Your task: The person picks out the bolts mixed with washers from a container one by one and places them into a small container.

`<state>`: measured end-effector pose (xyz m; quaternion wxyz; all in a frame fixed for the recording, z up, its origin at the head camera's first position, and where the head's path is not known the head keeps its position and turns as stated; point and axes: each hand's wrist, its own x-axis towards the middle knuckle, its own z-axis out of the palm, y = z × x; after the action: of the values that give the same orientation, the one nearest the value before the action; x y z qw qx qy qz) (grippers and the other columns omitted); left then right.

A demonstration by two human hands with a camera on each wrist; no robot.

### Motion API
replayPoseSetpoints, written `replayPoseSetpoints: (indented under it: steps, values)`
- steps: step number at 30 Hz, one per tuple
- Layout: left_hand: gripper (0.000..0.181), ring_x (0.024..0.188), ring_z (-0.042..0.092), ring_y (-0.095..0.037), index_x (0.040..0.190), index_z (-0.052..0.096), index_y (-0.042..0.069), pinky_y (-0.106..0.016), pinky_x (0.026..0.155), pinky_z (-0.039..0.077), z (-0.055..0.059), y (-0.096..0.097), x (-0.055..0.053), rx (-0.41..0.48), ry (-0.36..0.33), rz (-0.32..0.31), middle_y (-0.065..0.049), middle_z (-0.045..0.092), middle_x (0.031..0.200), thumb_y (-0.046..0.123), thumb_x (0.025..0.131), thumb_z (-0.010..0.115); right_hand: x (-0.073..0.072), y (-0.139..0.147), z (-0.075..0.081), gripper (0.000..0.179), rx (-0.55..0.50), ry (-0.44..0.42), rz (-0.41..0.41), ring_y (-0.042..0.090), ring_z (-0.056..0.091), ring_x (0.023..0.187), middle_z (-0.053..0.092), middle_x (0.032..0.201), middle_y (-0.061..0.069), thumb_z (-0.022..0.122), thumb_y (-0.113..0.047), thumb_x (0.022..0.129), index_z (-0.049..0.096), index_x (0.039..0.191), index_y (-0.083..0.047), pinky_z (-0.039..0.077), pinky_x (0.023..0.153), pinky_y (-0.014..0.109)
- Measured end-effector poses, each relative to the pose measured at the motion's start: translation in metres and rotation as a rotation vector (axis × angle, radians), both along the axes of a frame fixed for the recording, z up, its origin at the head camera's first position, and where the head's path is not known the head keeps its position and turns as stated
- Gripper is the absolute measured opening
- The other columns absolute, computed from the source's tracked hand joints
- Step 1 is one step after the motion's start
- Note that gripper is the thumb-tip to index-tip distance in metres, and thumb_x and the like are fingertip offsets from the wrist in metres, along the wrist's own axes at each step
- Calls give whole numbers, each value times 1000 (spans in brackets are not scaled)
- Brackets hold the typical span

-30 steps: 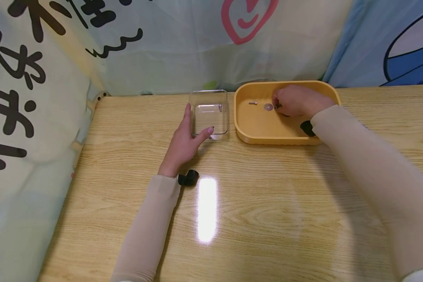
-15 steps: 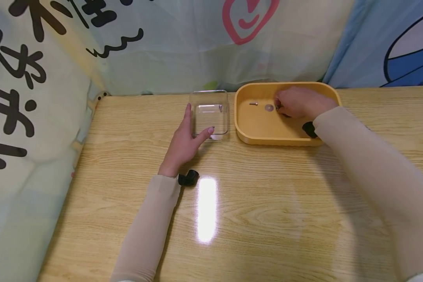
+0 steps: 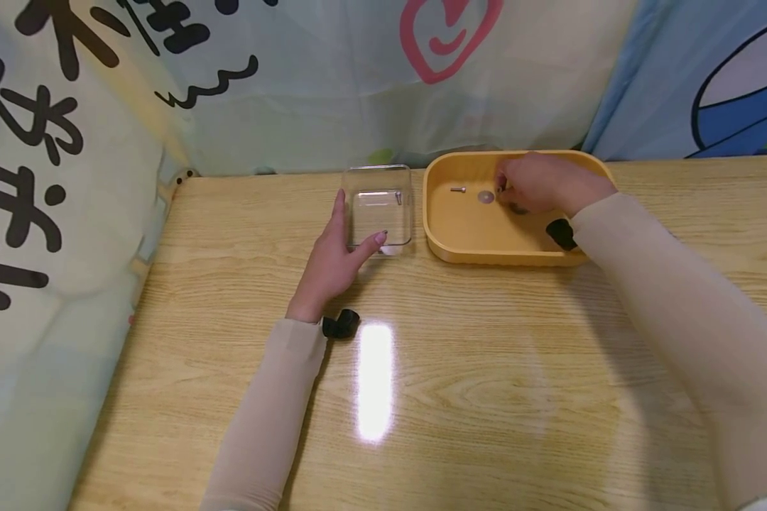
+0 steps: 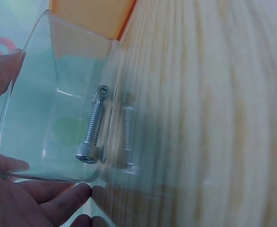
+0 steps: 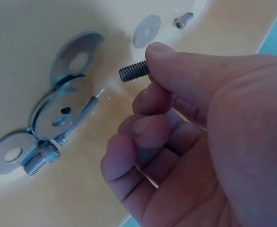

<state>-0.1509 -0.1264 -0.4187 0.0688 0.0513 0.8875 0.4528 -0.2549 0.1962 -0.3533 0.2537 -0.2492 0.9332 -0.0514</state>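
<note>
My left hand (image 3: 332, 262) lies spread against the near left corner of a clear plastic box (image 3: 348, 213), index finger along its left side and thumb at the near rim. Silvery socket-head bolts (image 4: 93, 125) lie inside, with two heads showing in the left wrist view. Over the yellow tray (image 3: 473, 245), my right hand (image 3: 543, 183) pinches a dark threaded bolt (image 5: 133, 72) between thumb and index finger. Its threaded end sticks out and its other end is hidden. Beside this hand lie several flat washers (image 5: 74, 56), a socket-head bolt (image 5: 43, 158) and a thin screw (image 5: 82, 116).
A lone small screw (image 3: 458, 189) and a washer (image 3: 486, 196) lie left of my right hand in the tray. The tray and box stand side by side at the back of the wooden table (image 3: 460, 383). A printed curtain (image 3: 307, 106) hangs right behind them.
My right hand stays in nearly the same spot in the tray, with small shifts at the fingertips. The left hand and the box keep their places.
</note>
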Motion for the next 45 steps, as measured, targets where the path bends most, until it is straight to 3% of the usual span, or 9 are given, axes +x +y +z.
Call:
replayPoseSetpoints:
  steps: [5,9,16,24,33,45]
  values:
    - [101,151,20,-27,163,-4,20,-43,121,20,1,0,0,5,-4,3,-11,18,166,58,95,60,0,1,7,26,-2,-1,0,26,53,80,63,97,14,53,-15,105,58,121,4,46,73,41]
    - [101,151,20,-27,163,-3,19,-43,121,20,1,1,0,6,-2,5,-12,18,166,57,95,61,2,2,13,28,-22,2,-23,26,52,80,62,95,13,54,-21,105,57,120,3,44,72,40]
    - [101,151,20,-27,163,-3,17,-43,121,21,0,0,0,2,-1,6,-12,17,166,57,95,61,6,1,15,36,-46,74,-2,27,54,79,66,96,14,57,-28,104,57,118,5,46,75,43]
    - [101,151,19,-27,163,-3,19,-42,121,20,0,0,1,7,-1,6,-12,17,166,57,95,61,12,-3,18,24,-46,101,1,29,56,82,67,102,19,57,-12,102,58,118,7,48,78,45]
    - [101,151,20,-27,163,-4,21,-43,121,20,0,0,1,1,-8,10,-12,17,166,57,95,61,23,-6,25,29,-67,106,-41,27,56,80,67,99,17,59,-17,103,57,120,6,49,75,44]
    - [101,151,22,-28,163,-3,17,-44,121,21,1,1,1,5,-1,0,-13,20,166,56,96,61,33,-7,28,22,-148,180,-67,25,55,73,64,87,12,57,-16,103,57,115,3,47,70,42]
